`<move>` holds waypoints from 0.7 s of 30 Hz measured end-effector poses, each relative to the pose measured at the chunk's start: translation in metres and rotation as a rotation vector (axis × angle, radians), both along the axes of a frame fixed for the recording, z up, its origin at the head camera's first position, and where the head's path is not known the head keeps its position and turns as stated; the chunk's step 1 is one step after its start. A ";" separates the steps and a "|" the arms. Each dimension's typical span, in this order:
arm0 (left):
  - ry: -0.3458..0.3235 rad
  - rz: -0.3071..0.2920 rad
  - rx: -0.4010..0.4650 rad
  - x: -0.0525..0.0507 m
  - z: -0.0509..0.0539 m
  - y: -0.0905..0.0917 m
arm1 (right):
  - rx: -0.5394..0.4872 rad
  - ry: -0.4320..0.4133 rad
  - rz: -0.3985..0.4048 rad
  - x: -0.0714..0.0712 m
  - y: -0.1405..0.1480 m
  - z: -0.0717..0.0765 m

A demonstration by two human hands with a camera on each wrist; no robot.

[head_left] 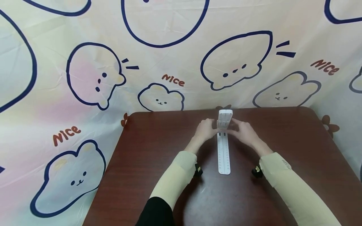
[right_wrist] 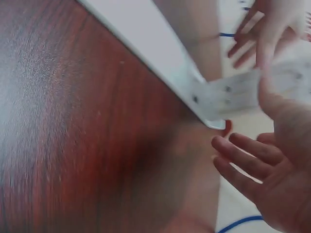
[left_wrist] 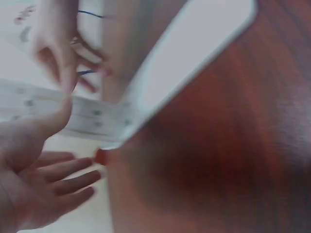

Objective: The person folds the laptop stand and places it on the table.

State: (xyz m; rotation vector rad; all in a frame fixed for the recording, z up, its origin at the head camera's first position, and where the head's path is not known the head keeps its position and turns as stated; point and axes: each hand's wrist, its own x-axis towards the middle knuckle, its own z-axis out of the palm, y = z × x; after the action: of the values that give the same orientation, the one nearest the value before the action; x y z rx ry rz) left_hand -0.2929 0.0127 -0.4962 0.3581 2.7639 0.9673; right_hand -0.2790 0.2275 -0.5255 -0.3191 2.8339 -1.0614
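Note:
A white hinged plastic piece has a long flat arm (head_left: 224, 158) lying on the table and a shorter slotted panel (head_left: 225, 116) standing up from its far end. My left hand (head_left: 205, 129) is at the left side of the upright panel. In the left wrist view its thumb (left_wrist: 59, 119) lies against the panel face, while the other fingers (left_wrist: 73, 187) spread loosely below, apart from it. On the opposite side is my right hand (head_left: 242, 131). Its thumb (right_wrist: 267, 99) also lies on the panel, with relaxed fingers (right_wrist: 248, 158) off the plastic.
The piece stands near the far edge of a dark brown wooden table (head_left: 141, 175). Behind it hangs a pale cloth (head_left: 167, 62) printed with cartoon bears, which continues down the left and right sides.

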 end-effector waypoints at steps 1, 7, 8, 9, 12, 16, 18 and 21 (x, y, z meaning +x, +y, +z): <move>-0.032 -0.035 0.044 0.001 0.004 -0.004 | -0.018 -0.014 -0.005 0.003 0.004 0.003; -0.236 -0.182 0.213 0.004 0.036 -0.027 | -0.145 -0.127 -0.020 0.016 0.021 0.032; -0.264 -0.177 0.206 0.005 0.041 -0.029 | -0.163 -0.152 -0.015 0.018 0.021 0.038; -0.297 -0.172 0.218 0.006 0.045 -0.031 | -0.179 -0.174 -0.008 0.019 0.020 0.044; -0.366 -0.138 0.230 0.009 0.055 -0.033 | -0.216 -0.247 0.030 0.022 0.016 0.060; -0.393 -0.118 0.253 0.012 0.060 -0.026 | -0.237 -0.303 0.083 0.021 0.006 0.078; -0.387 -0.121 0.265 0.013 0.061 -0.021 | -0.226 -0.317 0.080 0.022 -0.001 0.084; -0.370 -0.101 0.286 0.016 0.061 -0.016 | -0.202 -0.319 0.050 0.022 -0.008 0.089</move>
State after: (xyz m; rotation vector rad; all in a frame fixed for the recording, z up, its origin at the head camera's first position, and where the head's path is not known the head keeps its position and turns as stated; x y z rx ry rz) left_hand -0.2772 -0.0029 -0.4356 0.3183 2.2620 1.2617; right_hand -0.2572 0.2199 -0.4361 -0.2116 2.4337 -1.2646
